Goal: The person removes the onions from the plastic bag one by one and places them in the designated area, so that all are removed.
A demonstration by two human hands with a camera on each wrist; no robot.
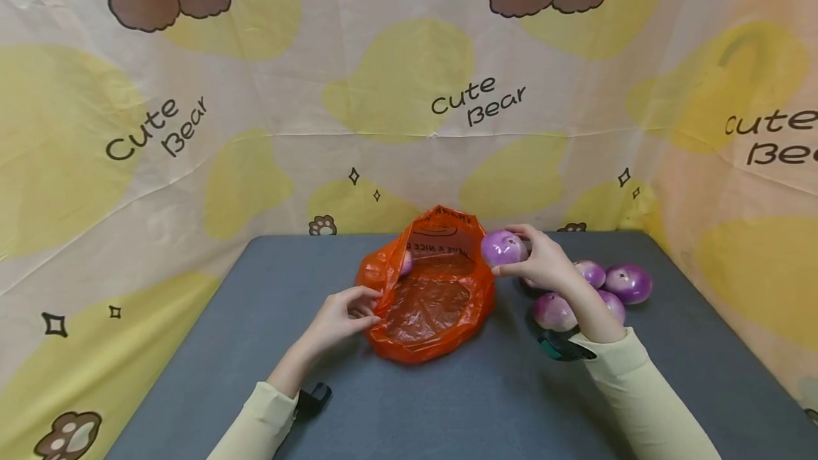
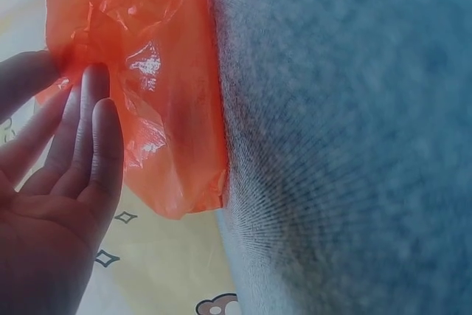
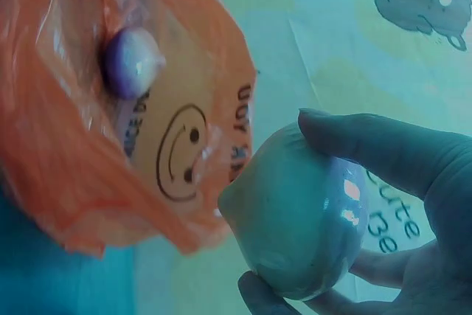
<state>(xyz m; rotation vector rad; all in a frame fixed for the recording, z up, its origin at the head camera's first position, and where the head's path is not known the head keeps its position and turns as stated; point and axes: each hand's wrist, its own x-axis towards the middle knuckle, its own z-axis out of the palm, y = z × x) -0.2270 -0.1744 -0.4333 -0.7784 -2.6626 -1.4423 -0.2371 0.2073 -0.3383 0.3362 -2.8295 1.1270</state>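
Observation:
An orange plastic bag (image 1: 415, 352) stands with its mouth open on the table. My left hand (image 1: 341, 314) pinches the left edge of its rim between thumb and fingers; the left wrist view shows those fingertips (image 2: 94, 82) at the orange film. To the right of the mouth, my right hand (image 1: 548, 260) grips a purple onion (image 1: 503, 248) at the rim's height. In the right wrist view, thumb and fingers curl round this onion (image 3: 302, 212), pointed end towards the bag. Another onion (image 3: 133, 63) lies inside the bag, largely hidden by the left wall in the head view.
Several more purple onions (image 1: 629, 284) lie grouped on the grey table (image 1: 447, 410), right of the bag and partly behind my right forearm. A printed cloth (image 1: 396, 105) hangs behind the table and along its sides. Dark straps (image 1: 565, 348) sit at both wrists.

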